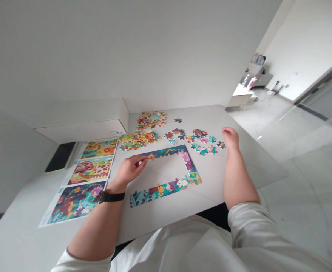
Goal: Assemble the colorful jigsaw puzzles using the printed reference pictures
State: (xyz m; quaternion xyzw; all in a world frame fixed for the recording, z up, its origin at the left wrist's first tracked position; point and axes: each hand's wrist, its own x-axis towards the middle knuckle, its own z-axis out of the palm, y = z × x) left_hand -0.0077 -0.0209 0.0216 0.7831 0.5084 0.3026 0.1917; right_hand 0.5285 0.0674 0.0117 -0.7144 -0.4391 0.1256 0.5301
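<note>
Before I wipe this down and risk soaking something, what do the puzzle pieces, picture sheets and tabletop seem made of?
Puzzle pieces: probably printed cardboard, fairly matte, judging by the interlocking cuts and pale edges. Picture sheets: likely paper, thin and flat with printed scenes and white margins; gloss is hard to judge. Tabletop: smooth, pale, low-sheen, no visible grain; perhaps laminate or painted board.

Legible texts before you: none; small dark print on the white box to your left, unreadable.
</note>
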